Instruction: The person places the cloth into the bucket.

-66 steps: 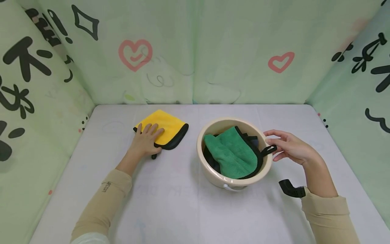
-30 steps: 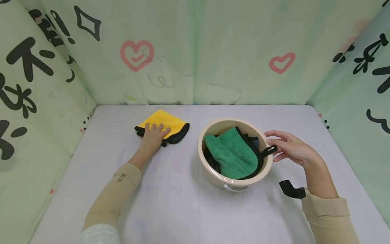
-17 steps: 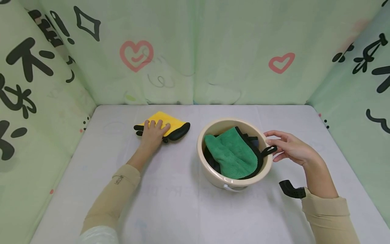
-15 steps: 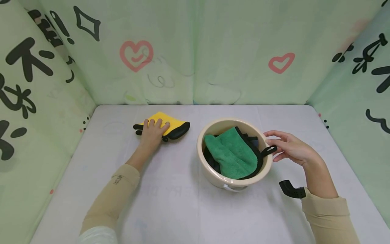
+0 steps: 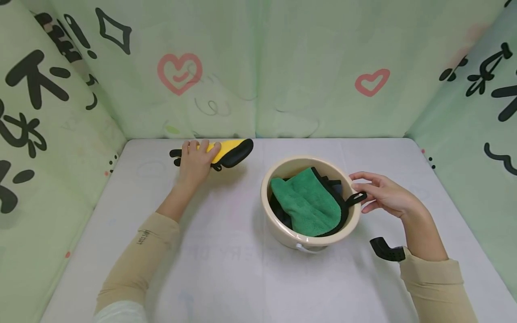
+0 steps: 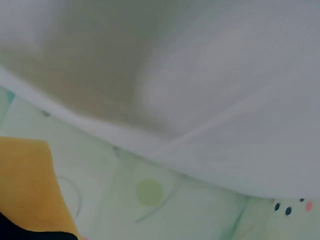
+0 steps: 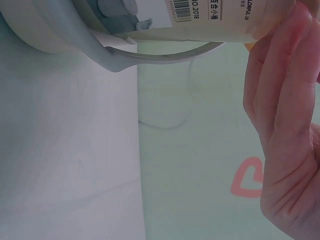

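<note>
At the far left part of the white table (image 5: 226, 269), close to its back edge, the left hand (image 5: 194, 158) is gripping a folded yellow microfibre cloth with black trim (image 5: 231, 150), its fingers curled over the cloth's left end. The cloth is tilting up off the table top, its black-edged right end raised just in front of the pale green printed backdrop (image 5: 258, 67); the left wrist view is showing a yellow corner of it (image 6: 27, 187) against the backdrop's foot, with the rest blurred.

Toward the middle right of the table, a round beige plastic basin (image 5: 282, 233) is standing upright, holding a crumpled green microfibre cloth with black trim (image 5: 304, 202) that is lying over darker cloth beneath it. A black loop of that cloth (image 5: 355, 198) is hanging over the basin's right rim. The right hand (image 5: 383, 194) is resting just beside that rim with its fingers loosely extended; the fingertips are lying against the loop and the rim, grasping nothing that can be made out. The right wrist view is showing the basin's underside, its barcode label (image 7: 195, 12) and its pale wire handle (image 7: 150, 52).
</note>
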Demonstrator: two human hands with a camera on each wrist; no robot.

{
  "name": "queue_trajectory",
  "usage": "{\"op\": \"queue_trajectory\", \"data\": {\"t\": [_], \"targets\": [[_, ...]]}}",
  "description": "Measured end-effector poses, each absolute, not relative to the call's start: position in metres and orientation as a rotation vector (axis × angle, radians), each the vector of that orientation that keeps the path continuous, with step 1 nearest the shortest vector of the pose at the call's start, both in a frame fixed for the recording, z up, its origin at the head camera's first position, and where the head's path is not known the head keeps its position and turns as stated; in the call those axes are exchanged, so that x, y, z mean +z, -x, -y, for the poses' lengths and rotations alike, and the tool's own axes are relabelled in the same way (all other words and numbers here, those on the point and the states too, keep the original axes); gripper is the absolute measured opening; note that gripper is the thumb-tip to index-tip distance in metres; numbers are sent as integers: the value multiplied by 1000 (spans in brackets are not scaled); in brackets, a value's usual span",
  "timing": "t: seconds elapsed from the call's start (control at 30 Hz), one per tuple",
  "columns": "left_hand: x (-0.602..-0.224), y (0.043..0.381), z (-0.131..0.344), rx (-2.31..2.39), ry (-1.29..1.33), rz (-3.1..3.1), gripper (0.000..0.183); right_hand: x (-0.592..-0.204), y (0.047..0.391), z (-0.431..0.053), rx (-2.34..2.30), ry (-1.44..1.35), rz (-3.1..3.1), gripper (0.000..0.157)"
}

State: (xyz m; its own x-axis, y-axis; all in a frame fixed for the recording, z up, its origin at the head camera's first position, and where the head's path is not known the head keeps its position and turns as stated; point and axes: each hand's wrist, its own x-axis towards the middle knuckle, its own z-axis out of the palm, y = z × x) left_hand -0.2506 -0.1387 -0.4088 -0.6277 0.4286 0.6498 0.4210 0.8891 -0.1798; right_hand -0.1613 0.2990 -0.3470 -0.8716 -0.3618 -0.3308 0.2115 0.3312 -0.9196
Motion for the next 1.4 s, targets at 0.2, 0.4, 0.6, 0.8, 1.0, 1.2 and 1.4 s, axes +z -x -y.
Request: {"op": "queue_trajectory", "data": {"t": [0.2, 0.4, 0.6, 0.8, 1.0, 1.2, 1.4], "targets": [[-380, 244, 124, -73, 659, 2223, 23, -347, 162, -299, -1569, 127, -2118, 19], [-356, 230, 100, -78, 746, 2097, 21, -347, 161, -300, -1583, 131, -2102, 20], [-340, 213, 73, -133, 869, 1949, 23, -347, 161, -300, -1590, 142, -2090, 21], [-334, 195, 49, -128, 940, 1855, 24, -347, 161, -300, -1586, 148, -2098, 21], [-336, 178, 31, -87, 1031, 1797, 22, -348, 162, -300, -1560, 149, -2118, 19], [-345, 169, 13, -89, 1092, 1707, 21, -348, 162, -300, -1563, 135, -2112, 17], [-352, 165, 0, -80, 1156, 1723, 20, -348, 162, -300, -1534, 109, -2147, 17]]}}
